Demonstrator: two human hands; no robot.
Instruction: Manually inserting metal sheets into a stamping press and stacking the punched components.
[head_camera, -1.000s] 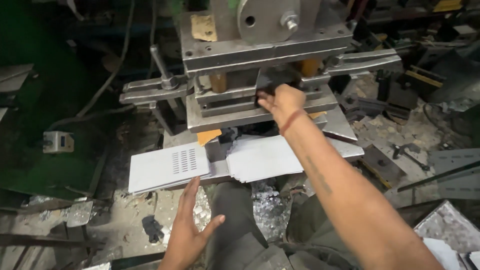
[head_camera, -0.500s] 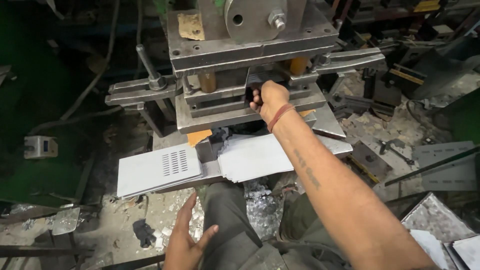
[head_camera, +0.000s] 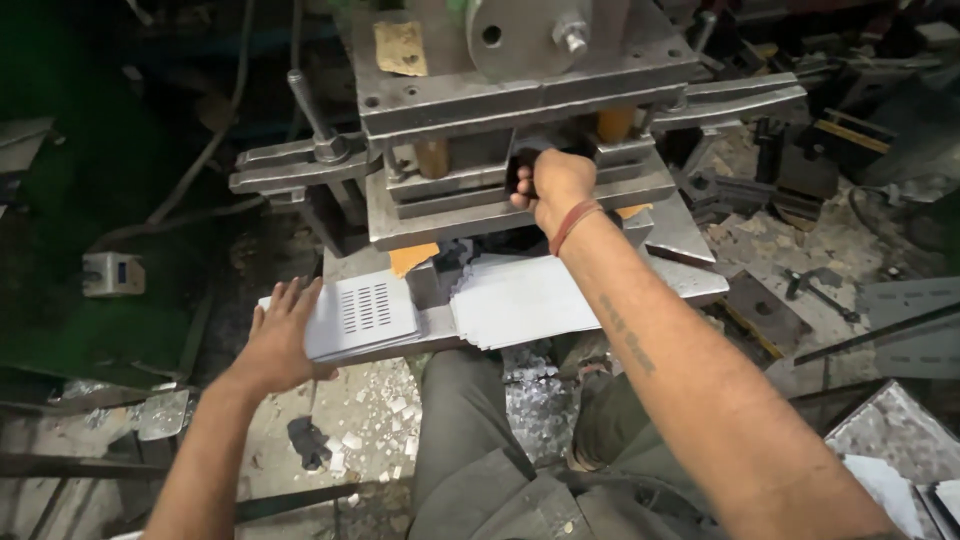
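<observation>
Head view. We are looking down at a steel press (head_camera: 520, 110) with a flat bed (head_camera: 690, 275) in front of it.

Our right hand (head_camera: 548, 182) is reaching into the gap between the press plates, fingers curled around a dark part there; we cannot tell what the part is, and the fingertips are hidden inside the gap. A red band (head_camera: 574, 222) is sitting on that wrist.

Our left hand (head_camera: 282, 340) is lying flat with fingers spread, pressing on the left edge of a stack of punched sheets (head_camera: 362, 315). The top sheet is showing a block of slots. The stack is resting on the left end of the bed, overhanging it toward us.

A second stack of plain sheets (head_camera: 520, 300) is lying just beside it on the right, under our right forearm, fanned a little at its near edge.

An orange scrap (head_camera: 412, 258) is sitting on the bed between the press and the punched sheets.

Metal chips (head_camera: 375, 410) are lying on the floor below the bed, beside our knees.
</observation>
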